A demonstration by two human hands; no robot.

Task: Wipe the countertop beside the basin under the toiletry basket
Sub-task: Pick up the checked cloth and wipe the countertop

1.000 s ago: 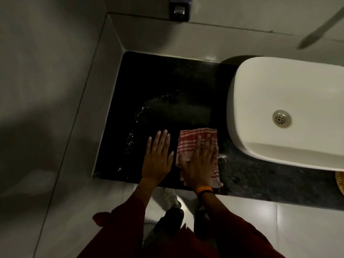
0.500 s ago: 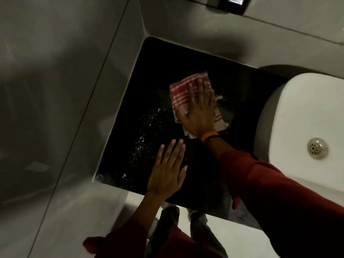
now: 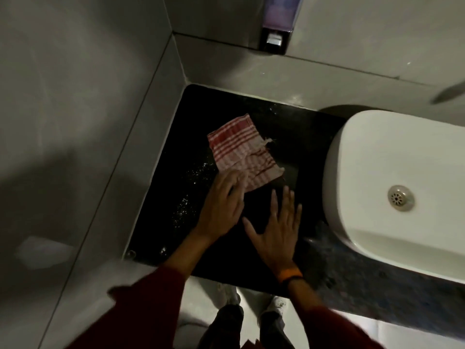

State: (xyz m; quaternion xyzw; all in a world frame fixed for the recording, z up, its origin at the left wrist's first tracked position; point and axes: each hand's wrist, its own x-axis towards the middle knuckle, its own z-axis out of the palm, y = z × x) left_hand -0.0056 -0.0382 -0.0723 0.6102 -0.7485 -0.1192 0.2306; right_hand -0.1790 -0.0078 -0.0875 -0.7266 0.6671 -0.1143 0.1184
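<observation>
A red-and-white checked cloth (image 3: 241, 147) lies spread on the black countertop (image 3: 297, 127), left of the white basin (image 3: 377, 152). My left hand (image 3: 221, 205) sits at the cloth's near corner, fingers curled onto its edge; the hand is blurred. My right hand (image 3: 276, 227), with an orange band at the wrist, lies flat on the bare countertop just below the cloth, fingers spread, not touching it. Water droplets (image 3: 186, 205) glint on the countertop left of my hands. No toiletry basket is in view.
Grey tiled walls close the countertop at the left and back. A soap dispenser (image 3: 276, 23) hangs on the back wall above. The basin's drain (image 3: 400, 201) shows at right, and a blurred tap spout (image 3: 450, 93) juts in at the right edge. My feet stand below the counter edge.
My right hand has come off the cloth and dropped back to the bare countertop. My left hand has moved forward onto the cloth's near corner. The cloth now lies uncovered at the back.
</observation>
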